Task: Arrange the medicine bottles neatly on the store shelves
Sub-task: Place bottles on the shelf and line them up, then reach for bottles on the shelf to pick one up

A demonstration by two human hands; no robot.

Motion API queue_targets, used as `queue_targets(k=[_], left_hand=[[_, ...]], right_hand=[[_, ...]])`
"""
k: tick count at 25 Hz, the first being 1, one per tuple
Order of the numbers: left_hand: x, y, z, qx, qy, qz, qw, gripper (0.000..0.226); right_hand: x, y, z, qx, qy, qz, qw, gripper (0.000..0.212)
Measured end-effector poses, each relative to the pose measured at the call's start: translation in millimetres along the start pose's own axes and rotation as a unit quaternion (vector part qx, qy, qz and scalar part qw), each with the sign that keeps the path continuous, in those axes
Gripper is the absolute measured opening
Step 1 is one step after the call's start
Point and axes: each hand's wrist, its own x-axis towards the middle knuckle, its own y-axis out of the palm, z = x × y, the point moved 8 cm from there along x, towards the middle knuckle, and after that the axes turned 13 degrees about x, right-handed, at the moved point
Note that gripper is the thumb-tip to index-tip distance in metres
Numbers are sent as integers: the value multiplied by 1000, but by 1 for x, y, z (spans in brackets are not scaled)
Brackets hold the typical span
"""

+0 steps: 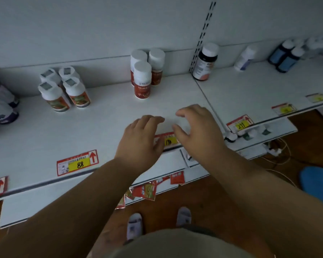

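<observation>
White store shelving (45, 138) fills the view, dimly lit, with price tags along its front edge. Taking the yellow "88" price tag (76, 163) as the landmark: up and left of it, toward the back, stands a tidy block of four white-capped bottles with orange labels (63, 90); up and right of it, three red-labelled bottles (143, 75) cluster against the back panel, one set forward of the other two. Farther right, past the shelf joint, a dark bottle (205, 62) stands alone, and what seem to be blue bottles (285, 56) sit beyond, too blurred to be sure.

Both hands hover right of the tag over bare shelf, holding nothing: the left hand (142, 138) with fingers loosely curved, the right hand (198, 127) spread with thumb apart.

Judging by their aim, the red cluster comes next. Grip each bottle by its sides, keep it upright, and square the rows with labels facing front.
</observation>
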Motion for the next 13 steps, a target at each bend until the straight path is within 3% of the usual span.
queue_targets(k=[4,8,13], left_hand=[[-43,12,-46,-7,71,-5,997,39],[-69,66,-65,48,22,60,997,47],[-96,176,-75,76,-75,137,985,48]], right_hand=[[-40,-14,-9,12,24,24,999,29],[-75,-17,-35,17,1,51,999,35],[-125,4,-123,39,11,78,996,33]])
